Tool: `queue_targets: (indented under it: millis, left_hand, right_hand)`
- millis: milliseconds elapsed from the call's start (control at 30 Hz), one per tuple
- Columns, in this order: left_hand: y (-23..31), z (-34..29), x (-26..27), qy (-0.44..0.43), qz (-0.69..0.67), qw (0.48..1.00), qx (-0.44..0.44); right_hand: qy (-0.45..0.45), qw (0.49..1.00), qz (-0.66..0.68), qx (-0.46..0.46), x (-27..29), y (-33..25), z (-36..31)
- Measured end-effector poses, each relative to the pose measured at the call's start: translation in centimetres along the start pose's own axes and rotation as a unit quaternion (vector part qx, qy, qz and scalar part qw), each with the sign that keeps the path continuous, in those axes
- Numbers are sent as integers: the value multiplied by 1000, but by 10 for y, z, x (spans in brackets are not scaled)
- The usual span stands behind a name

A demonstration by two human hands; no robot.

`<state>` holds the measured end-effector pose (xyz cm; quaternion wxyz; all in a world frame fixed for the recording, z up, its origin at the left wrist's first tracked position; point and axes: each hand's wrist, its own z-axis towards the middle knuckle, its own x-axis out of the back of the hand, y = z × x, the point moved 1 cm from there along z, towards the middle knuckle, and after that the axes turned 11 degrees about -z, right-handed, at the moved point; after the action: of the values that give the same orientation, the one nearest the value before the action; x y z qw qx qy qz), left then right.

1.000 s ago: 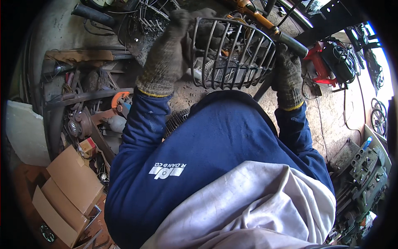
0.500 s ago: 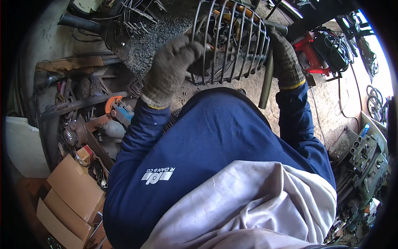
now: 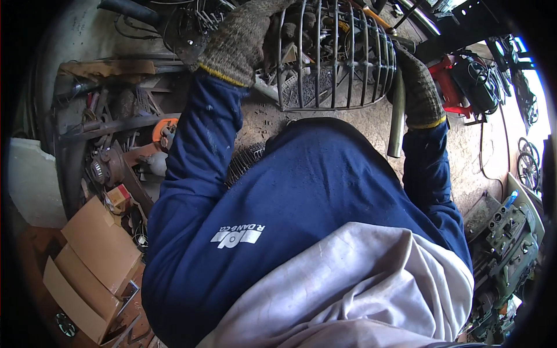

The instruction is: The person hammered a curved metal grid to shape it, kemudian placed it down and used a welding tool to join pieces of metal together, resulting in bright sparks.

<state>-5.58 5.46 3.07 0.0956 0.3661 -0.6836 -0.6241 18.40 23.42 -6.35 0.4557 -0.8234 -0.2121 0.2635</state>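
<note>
A curved cage of welded metal rods is raised at the top of the view, in front of my body. A tubular metal bar hangs down at its right side. My right hand, in a knitted work glove with a yellow cuff, closes on the cage's right end beside this bar. At the left end, my left hand, gloved alike, reaches up to the cage. Its fingers go behind the rods and show only in part, so their grip is unclear.
To the left lie scrap metal, an orange-guarded tool and an open cardboard box. On the right stand a red and black machine with a cable and a greasy metal machine part. Bicycle wheels show at the far right.
The rod cage has shifted right and turned, showing more of its bars face-on. My left hand has moved upward along its left end. My right hand has moved slightly right with the bar.
</note>
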Motion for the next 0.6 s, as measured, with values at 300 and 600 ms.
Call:
queue_targets:
  millis: [300,600]
  left_hand:
    - [-16,3,6,-144,-53,986,70]
    - [-23,-55,-19,-219,-37,973,57]
  right_hand:
    - [41,998,45,5,-3,4,-10]
    - [65,962,-116,240,-22,-22,-39]
